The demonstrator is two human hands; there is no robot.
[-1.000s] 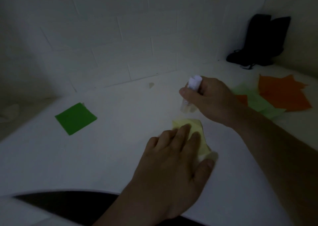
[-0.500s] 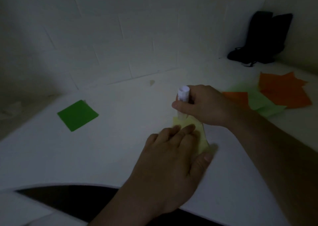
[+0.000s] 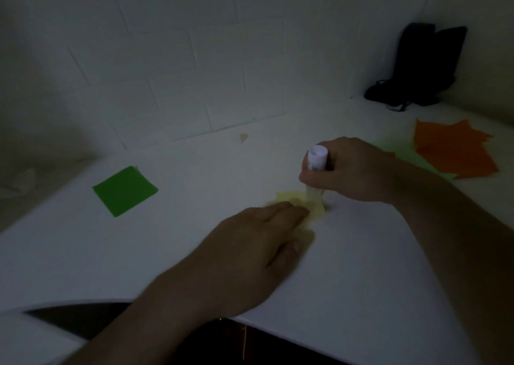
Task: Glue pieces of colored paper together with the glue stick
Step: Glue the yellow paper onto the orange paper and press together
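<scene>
Spreading glue on the yellow paper (image 3: 289,198) — the gluing step looks underway.

The right hand (image 3: 353,170) grips the glue stick (image 3: 316,161) upright, tip down on the sheet; the left hand (image 3: 258,242) lies flat, pinning it to the counter (image 3: 194,239). Next, probably — fetching another piece, perhaps the green square (image 3: 125,191).

The yellow paper (image 3: 289,198) under the left hand's fingertips (image 3: 289,210) looks thin and matt. The glue stick (image 3: 316,161) between the right hand's fingers (image 3: 311,179) is smooth white plastic. The table (image 3: 194,239) beneath is smooth and matt; the green paper (image 3: 125,191) beyond the fingertips is flat and matt.
</scene>
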